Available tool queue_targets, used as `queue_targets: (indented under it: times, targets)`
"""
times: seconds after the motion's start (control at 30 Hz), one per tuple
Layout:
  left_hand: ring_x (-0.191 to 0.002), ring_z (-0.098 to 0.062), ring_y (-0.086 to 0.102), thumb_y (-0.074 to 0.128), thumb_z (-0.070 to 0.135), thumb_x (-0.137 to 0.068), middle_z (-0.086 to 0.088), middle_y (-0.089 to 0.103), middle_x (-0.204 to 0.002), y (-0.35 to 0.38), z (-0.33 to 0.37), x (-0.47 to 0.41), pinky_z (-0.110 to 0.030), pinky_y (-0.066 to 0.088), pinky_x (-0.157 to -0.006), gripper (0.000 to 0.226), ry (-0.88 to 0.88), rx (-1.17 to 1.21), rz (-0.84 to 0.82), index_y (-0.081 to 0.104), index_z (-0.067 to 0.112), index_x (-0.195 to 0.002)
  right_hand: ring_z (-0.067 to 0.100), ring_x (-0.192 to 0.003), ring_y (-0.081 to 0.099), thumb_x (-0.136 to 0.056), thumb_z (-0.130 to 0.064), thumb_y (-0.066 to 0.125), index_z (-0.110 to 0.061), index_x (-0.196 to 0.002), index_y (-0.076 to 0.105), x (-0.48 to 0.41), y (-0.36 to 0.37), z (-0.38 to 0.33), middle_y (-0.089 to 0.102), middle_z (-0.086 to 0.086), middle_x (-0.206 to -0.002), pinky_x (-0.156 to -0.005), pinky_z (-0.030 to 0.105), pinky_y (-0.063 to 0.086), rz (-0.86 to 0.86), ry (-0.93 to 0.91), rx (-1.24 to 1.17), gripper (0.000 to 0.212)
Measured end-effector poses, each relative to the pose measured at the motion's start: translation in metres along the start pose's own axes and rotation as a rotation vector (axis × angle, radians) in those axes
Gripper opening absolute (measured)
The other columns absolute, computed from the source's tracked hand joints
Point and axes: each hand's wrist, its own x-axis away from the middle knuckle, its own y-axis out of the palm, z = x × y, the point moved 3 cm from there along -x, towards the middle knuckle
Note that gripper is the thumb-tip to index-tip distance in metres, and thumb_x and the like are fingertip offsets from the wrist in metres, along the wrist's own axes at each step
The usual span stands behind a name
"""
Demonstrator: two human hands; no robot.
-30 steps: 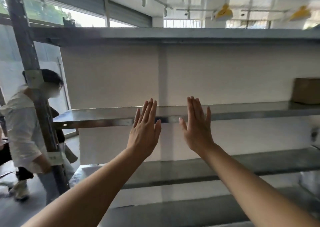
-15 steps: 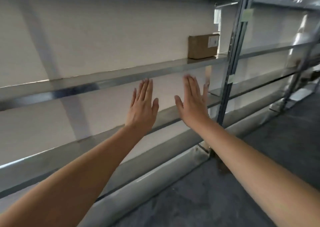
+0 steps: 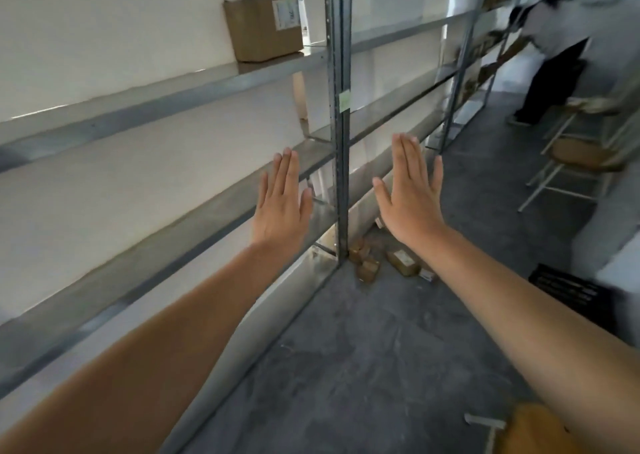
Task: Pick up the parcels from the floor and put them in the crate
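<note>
Parcels [image 3: 401, 262], several small brown cardboard ones, lie in a loose cluster on the grey floor [image 3: 363, 349] at the foot of the metal upright [image 3: 337, 73] of the shelving, partly hidden behind the right wrist; at least two carry white labels, too small and blurred to read; a black slatted crate [image 3: 568, 291] sits on the floor to their right, well apart from them, and its inside cannot be made out.

Both the left hand [image 3: 280, 208] and the right hand [image 3: 408, 204] are raised in front of the shelving, backs toward the camera, with the upright between them; each grip is spread flat, fingers straight and close together, thumb out, holding nothing.

A larger cardboard box [image 3: 263, 26] stands on an upper shelf [image 3: 173, 90] just left of the upright; its white label [image 3: 285, 14] shows print too blurred to read; a pale green sticker [image 3: 344, 101] sits on the upright, and any writing on it cannot be read.

Farther down the aisle a person [image 3: 561, 38] in a white top and dark trousers bends toward the shelves, near a white-framed chair [image 3: 581, 154].
</note>
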Motion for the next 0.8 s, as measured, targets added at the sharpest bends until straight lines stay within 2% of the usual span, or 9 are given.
queue_targets:
  times: [0.37,0.57,0.8]
  targets:
    - [-0.152,-0.016,-0.004,0.026,0.029,-0.106,-0.006,0.004,-0.165,0.082,-0.022,-0.103,-0.04,0.001,-0.124,0.058,0.159,0.185,-0.043,0.005,0.008,-0.156,0.015,-0.151,-0.008,-0.103,-0.041,0.028,-0.012,-0.157,-0.004,-0.044,0.054,0.04,-0.003,0.002,-0.165,-0.121,0.052,-0.007,-0.048,0.174,0.214,0.069]
    - [-0.151,-0.013,-0.009,0.027,0.03,-0.106,-0.003,-0.001,-0.165,0.105,-0.052,-0.146,-0.037,-0.002,-0.124,0.059,0.333,0.239,-0.096,0.003,0.011,-0.157,0.015,-0.15,-0.013,-0.103,-0.043,0.026,-0.013,-0.156,-0.008,-0.085,0.099,0.036,-0.007,0.001,-0.165,-0.12,0.051,-0.009,-0.101,0.31,0.248,0.07]
    - [-0.151,-0.014,-0.006,0.027,0.029,-0.105,-0.003,0.002,-0.165,0.136,-0.066,-0.196,-0.036,-0.002,-0.124,0.058,0.393,0.306,-0.109,0.006,0.011,-0.157,0.013,-0.15,-0.013,-0.102,-0.046,0.026,-0.016,-0.156,-0.008,-0.102,0.124,0.029,-0.006,0.0,-0.165,-0.121,0.05,-0.008,-0.088,0.259,0.307,0.071]
